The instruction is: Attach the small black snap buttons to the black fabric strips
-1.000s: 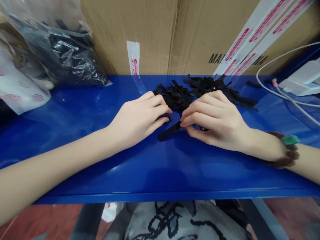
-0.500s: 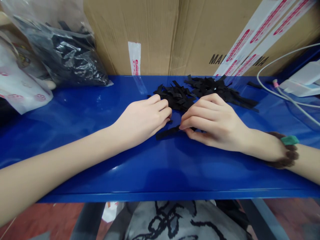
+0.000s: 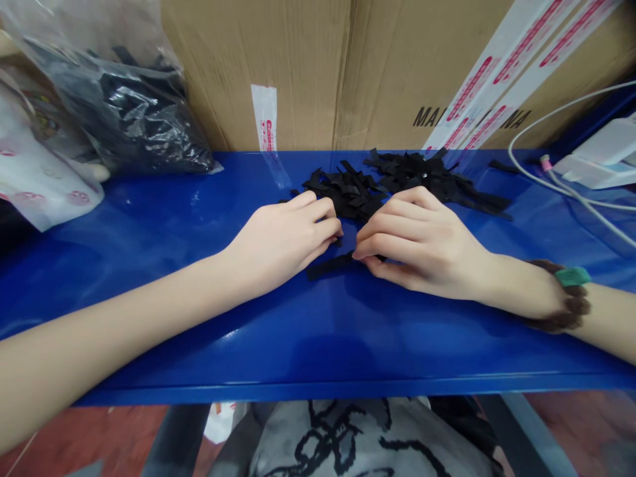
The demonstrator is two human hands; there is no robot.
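Observation:
My left hand (image 3: 293,238) rests at the near left side of a heap of short black fabric strips (image 3: 348,189). Its fingers are curled inward, and a bit of black shows below the fingertips. Across a small gap, my right hand (image 3: 422,242) pinches the right end of a single black strip (image 3: 328,266) between thumb and fingers. That strip lies along the blue tabletop (image 3: 318,338), pointing left. A second heap of black strips (image 3: 417,172) spreads behind my right hand. The undersides of both hands are hidden.
A large cardboard box (image 3: 298,59) stands along the back. At the left are a clear bag of black pieces (image 3: 144,112) and a white printed bag (image 3: 44,159). A white cable (image 3: 591,195) and a white plastic object (image 3: 603,156) lie at the right.
Both hands stay in nearly the same place. The strip under my right hand looks almost unmoved, and the view has shifted slightly. A little more black shows beyond my left hand.

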